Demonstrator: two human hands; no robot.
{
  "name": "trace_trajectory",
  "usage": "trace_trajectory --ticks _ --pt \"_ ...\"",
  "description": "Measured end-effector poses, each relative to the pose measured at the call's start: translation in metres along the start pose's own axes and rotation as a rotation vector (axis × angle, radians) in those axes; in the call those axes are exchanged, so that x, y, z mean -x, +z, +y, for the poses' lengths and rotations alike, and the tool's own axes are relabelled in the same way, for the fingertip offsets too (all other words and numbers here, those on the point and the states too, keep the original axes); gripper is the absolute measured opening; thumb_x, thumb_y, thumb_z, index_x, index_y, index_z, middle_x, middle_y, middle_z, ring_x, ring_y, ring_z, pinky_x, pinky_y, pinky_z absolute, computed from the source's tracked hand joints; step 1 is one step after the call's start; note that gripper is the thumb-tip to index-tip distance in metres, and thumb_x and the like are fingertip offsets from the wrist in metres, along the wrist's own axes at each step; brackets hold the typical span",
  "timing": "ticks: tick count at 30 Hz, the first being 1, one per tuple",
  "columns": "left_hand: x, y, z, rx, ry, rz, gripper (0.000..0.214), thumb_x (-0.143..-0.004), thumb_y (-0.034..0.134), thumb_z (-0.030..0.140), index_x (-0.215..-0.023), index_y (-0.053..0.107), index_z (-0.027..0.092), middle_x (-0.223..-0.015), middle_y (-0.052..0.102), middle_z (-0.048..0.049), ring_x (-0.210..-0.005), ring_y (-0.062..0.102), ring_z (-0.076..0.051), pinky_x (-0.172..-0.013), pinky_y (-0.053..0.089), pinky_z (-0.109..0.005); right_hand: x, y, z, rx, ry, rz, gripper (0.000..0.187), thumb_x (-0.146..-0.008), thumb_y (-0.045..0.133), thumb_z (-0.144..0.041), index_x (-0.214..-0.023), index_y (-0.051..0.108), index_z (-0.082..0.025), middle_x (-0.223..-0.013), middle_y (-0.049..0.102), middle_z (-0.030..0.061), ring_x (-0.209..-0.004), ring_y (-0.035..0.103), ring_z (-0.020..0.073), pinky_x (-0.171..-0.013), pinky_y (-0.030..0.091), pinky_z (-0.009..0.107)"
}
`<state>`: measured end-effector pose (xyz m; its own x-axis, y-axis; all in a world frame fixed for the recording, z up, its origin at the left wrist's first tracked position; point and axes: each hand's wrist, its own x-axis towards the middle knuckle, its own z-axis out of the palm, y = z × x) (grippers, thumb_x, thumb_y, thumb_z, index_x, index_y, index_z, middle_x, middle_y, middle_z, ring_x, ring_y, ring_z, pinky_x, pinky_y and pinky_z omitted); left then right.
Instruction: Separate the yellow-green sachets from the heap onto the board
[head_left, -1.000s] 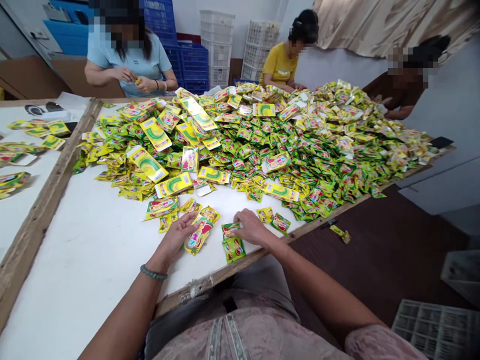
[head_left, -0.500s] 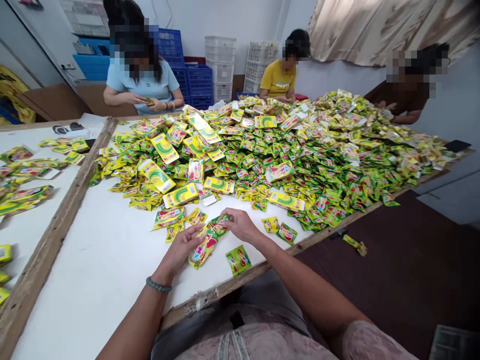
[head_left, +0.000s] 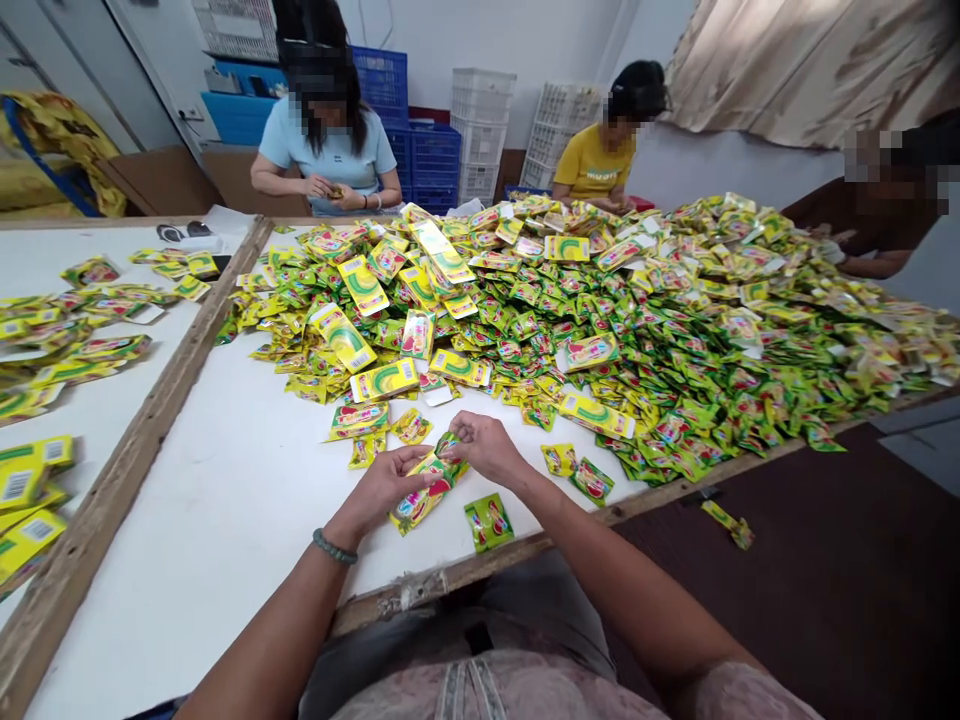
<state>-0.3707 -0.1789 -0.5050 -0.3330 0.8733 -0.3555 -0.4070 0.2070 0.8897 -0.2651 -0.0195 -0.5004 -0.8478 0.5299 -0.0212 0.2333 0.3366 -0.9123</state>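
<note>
Over the white tabletop point(head_left: 247, 500), my left hand point(head_left: 384, 487) is closed on a small yellow candy box point(head_left: 424, 503) printed with red fruit and coloured letters. My right hand point(head_left: 487, 448) pinches a green packet point(head_left: 448, 443) at the box's far end; part of that packet is hidden by the fingers and the carton. A flat green packet point(head_left: 489, 522) lies just below my right wrist. To the right of it rest a yellow packet point(head_left: 558, 460) and another green packet point(head_left: 592, 481). A printed carton point(head_left: 358, 420) lies beyond my left hand.
A big heap of packets and boxes point(head_left: 525, 320) covers the table's far side. Wooden strips point(head_left: 161, 400) edge and divide the tabletop, with more yellow boxes point(head_left: 34, 475) on the left. Three co-workers sit around the heap. Blue crates point(head_left: 435, 155) and white crates point(head_left: 482, 130) stand behind.
Less of the green packet shows outside the box now, and my right hand sits closer to the box's end. The whole view has swung left, so things appear farther right.
</note>
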Motion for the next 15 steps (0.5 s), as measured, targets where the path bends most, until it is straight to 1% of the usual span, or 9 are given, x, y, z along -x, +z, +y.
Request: trace_trajectory --ticks 2,5,7,9,12,15 --pt "0.000 -0.002 0.000 0.043 -0.030 0.015 0.049 -0.059 0.079 0.028 -0.103 0.062 0.015 -0.085 0.072 -0.0050 -0.072 0.066 -0.017 -0.068 0.050 -0.027 0.003 0.002 0.001 -0.110 0.045 0.048 0.028 -0.056 0.072 -0.031 -0.071 0.053 -0.017 -0.060 0.047 -0.0053 -0.056 0.042 0.0086 -0.051 0.034 0.020" --pt "0.000 -0.006 0.001 0.068 -0.035 0.022 0.046 -0.059 0.079 0.027 -0.101 0.064 0.014 -0.080 0.073 -0.0048 -0.069 0.066 -0.016 -0.065 0.051 -0.025 0.008 -0.001 0.000 -0.175 0.057 0.037 0.031 -0.057 0.072 -0.034 -0.072 0.050 -0.017 -0.061 0.044 -0.0058 -0.055 0.039 0.0078 -0.050 0.033 0.020" --pt "0.000 -0.007 0.002 0.061 -0.033 0.018 0.045 -0.059 0.079 0.026 -0.100 0.064 0.013 -0.076 0.073 -0.0046 -0.066 0.066 -0.016 -0.063 0.050 -0.023 0.011 -0.005 -0.002 -0.151 0.026 -0.011 0.031 -0.058 0.072 -0.034 -0.072 0.049 -0.018 -0.061 0.041 -0.0065 -0.055 0.037 0.0074 -0.050 0.032 0.020" --pt "0.002 -0.009 0.003 0.074 -0.040 0.004 0.045 -0.060 0.079 0.025 -0.100 0.065 0.014 -0.076 0.073 -0.0050 -0.066 0.067 -0.015 -0.062 0.050 -0.023 0.013 -0.008 -0.004 -0.177 0.020 -0.085 0.032 -0.059 0.073 -0.034 -0.074 0.050 -0.017 -0.061 0.041 -0.0067 -0.056 0.037 0.0072 -0.051 0.032 0.020" --pt "0.004 -0.010 0.004 0.113 -0.061 -0.014 0.045 -0.059 0.080 0.025 -0.101 0.066 0.015 -0.078 0.074 -0.0060 -0.066 0.068 -0.017 -0.063 0.051 -0.024 0.013 -0.012 -0.006 -0.324 0.069 -0.182 0.037 -0.056 0.075 -0.034 -0.078 0.050 -0.016 -0.065 0.047 -0.0056 -0.059 0.043 0.0077 -0.056 0.037 0.021" --pt "0.004 -0.011 0.004 0.121 -0.063 -0.012 0.047 -0.057 0.080 0.025 -0.101 0.066 0.015 -0.080 0.074 -0.0066 -0.067 0.068 -0.018 -0.063 0.051 -0.025 0.013 -0.014 -0.005 -0.382 0.087 -0.208 0.037 -0.056 0.075 -0.033 -0.079 0.050 -0.016 -0.070 0.052 -0.0038 -0.061 0.046 0.0084 -0.058 0.039 0.022"
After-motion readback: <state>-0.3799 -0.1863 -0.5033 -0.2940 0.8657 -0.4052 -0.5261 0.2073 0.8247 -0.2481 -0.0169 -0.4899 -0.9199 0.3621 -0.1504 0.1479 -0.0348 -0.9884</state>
